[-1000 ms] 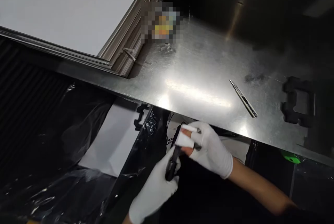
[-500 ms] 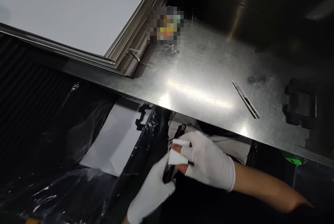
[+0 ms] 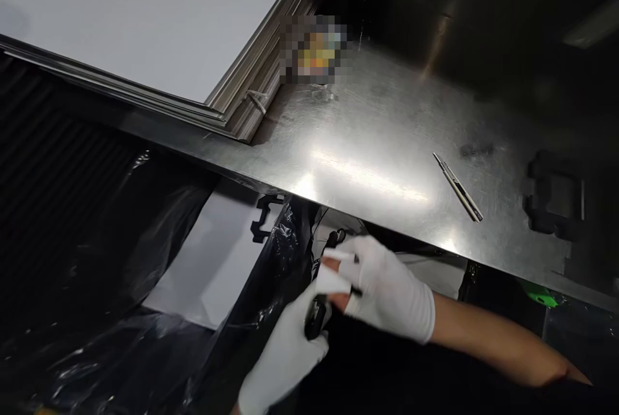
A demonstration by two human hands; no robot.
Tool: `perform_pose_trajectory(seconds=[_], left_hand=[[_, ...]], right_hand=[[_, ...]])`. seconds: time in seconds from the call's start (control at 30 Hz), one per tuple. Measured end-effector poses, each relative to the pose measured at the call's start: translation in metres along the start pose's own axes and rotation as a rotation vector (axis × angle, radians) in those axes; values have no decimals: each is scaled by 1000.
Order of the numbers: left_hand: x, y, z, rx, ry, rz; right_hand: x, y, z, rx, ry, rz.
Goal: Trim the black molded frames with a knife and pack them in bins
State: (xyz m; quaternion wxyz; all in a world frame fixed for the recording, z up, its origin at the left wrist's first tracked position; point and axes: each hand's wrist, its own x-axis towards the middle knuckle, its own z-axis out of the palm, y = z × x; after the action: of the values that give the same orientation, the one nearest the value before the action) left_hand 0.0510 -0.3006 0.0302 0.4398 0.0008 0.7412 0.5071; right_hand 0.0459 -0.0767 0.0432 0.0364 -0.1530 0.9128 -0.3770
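Note:
In the head view my left hand (image 3: 285, 347), in a white glove, is closed around a dark, elongated part (image 3: 315, 321) at the bottom centre. My right hand (image 3: 389, 289) wears a white glove with some bare fingertips showing. Its fingers pinch a small white piece (image 3: 333, 279), paper or cloth, against or just over the dark part; I cannot tell which. Much of that part is hidden behind both hands. A slim utility knife (image 3: 458, 188) lies on the metal table (image 3: 367, 138) beyond my right hand.
A black notched frame (image 3: 554, 199) lies at the table's right, and a similar one (image 3: 261, 221) rests on white sheeting (image 3: 207, 254) below the edge. Large boards (image 3: 135, 15) are stacked back left. Black plastic film (image 3: 145, 221) hangs left. A green object (image 3: 542, 297) sits right.
The dark part has turned slightly in my left hand, and both hands have shifted a little. My right hand still pinches the white piece. The view has moved slightly.

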Motion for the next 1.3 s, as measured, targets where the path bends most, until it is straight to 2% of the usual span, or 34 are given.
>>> perform_pose_trajectory(seconds=[0.07,0.2,0.33,0.37,0.43,0.5,0.53,0.6,0.63,0.7,0.77,0.87,0.93,1.07,1.2,1.3], left_hand=[[1,-1,0,1,5,-2],[4,-2,-2,-33,33,18],[5,-6,-2,-50,58,-6],[5,-8,-2,-57,69,2],[6,-10,-2,-94,81,39],[8,-11,-1,-119,71,54],[9,-11,-1,-106,63,49],[10,-7,-1,-49,73,28],[10,-5,0,-30,80,26],[11,-2,0,-45,68,57],[11,0,1,-79,40,76],[11,0,2,-58,41,27],[12,-1,2,-48,58,9],[13,0,0,-78,-2,82],[13,4,-2,1,71,58],[14,7,-3,-68,1,75]], right_hand=[[2,0,2,-21,29,48],[12,2,-9,-13,-40,-50],[13,1,-24,69,132,124],[9,-1,-23,143,107,88],[0,-7,-13,268,-17,-76],[-7,-11,0,237,-131,-177],[-9,-11,5,167,-137,-157],[-9,-9,10,41,-66,-76],[-9,-8,10,28,-23,-55],[-9,-5,7,93,25,-104],[-9,-3,5,140,4,-192],[-9,-1,4,30,23,-125],[-8,0,4,34,36,-81],[-6,0,2,172,-66,-247],[-1,-1,-4,35,-29,-128],[2,-3,-6,143,-73,-220]])
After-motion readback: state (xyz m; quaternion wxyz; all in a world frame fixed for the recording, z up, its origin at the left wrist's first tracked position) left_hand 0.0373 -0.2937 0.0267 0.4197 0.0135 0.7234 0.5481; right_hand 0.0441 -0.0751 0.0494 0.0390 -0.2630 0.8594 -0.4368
